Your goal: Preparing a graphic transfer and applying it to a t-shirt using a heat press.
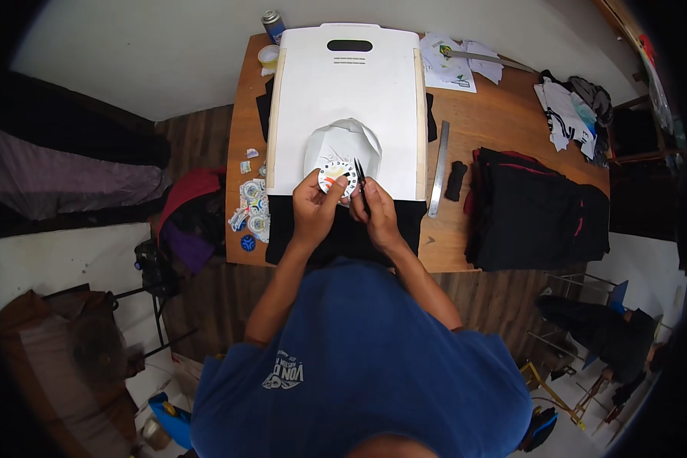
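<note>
We see both bare hands together over the near part of a white board (pixel 347 91), which has a dark handle slot near its far end. In the left hand (pixel 314 208), the fingers are clamped on the edge of a round, multicoloured patch (pixel 333 175) with dark lettering around its white border. The patch sits in front of a round, white, dish-like piece (pixel 313 149) with an uneven rim; we cannot tell whether the two touch. In the right hand (pixel 379 220), the fingers are closed around a slim black tool (pixel 361 174), its two pointed tips slightly apart and directed away from the body, just beside the patch. We cannot tell whether it is a pair of snips or tweezers.

Under the board we find black cloth (pixel 320 237), which shows at its near end and sides, spread on a wooden worktop (pixel 496 114). To the left, we see a cluster of printed patches (pixel 256 208) and, nearer the body, a small blue disc (pixel 248 243). To the right lie a metal ruler (pixel 439 169), a rolled black cloth (pixel 456 181) and a stack of dark garments (pixel 538 210). Beyond, we notice a spray can (pixel 274 27) at the far left corner and printed white sheets (pixel 444 72) right of the board.
</note>
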The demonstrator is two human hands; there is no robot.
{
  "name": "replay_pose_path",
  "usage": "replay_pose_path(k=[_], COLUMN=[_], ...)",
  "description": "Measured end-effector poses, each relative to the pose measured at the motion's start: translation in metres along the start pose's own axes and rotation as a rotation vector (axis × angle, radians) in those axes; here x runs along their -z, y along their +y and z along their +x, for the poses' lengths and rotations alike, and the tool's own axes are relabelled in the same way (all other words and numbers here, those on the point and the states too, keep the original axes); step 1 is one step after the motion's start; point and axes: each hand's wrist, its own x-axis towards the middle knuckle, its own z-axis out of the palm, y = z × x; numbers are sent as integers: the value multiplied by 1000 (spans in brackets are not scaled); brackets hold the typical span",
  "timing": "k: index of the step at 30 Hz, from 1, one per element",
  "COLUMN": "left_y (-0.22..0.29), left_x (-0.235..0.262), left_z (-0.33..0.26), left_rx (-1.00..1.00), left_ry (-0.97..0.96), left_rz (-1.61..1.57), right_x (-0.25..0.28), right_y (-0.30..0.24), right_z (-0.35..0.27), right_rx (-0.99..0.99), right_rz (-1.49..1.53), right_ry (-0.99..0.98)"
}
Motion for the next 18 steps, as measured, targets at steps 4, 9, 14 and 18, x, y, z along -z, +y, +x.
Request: replay_pose_path(k=[4,9,14,18], left_y=[1,0,1,2], left_x=[-1,0,-1,-1], left_z=[0,0,0,0], left_rx=[4,5,17,14], left_ry=[-1,3,11,9], left_rz=[-8,-1,5,8], right_x=[-1,1,0,-1], right_y=[0,2,1,0], right_z=[0,1,1,1], right_rx=[-19,-21,-31,-27], right_rz=[-7,-3,2,-8], right_ry=[-11,-13,-12,-13])
